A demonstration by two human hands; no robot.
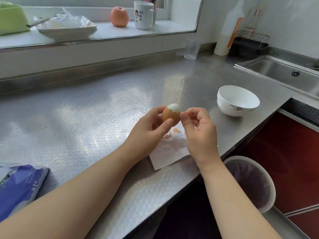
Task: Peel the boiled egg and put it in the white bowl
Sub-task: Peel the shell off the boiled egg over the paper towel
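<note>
Above the counter's front edge, over the napkin | left hand grips egg, top peeled | right hand pinches shell | light, slippery, soft: hold shelled sides | bowl near right edge

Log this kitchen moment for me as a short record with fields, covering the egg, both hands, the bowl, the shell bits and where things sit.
egg: egg held above the counter, top peeled white, brown shell on the rest
left hand: left hand grips the egg
right hand: right hand pinches at the shell edge on the egg's right side
white bowl: white bowl upright on the counter, right of the hands, nothing in it
shell bits: shell pieces on a paper towel under the hands
counter: steel counter
bin: bin below the counter edge
</note>
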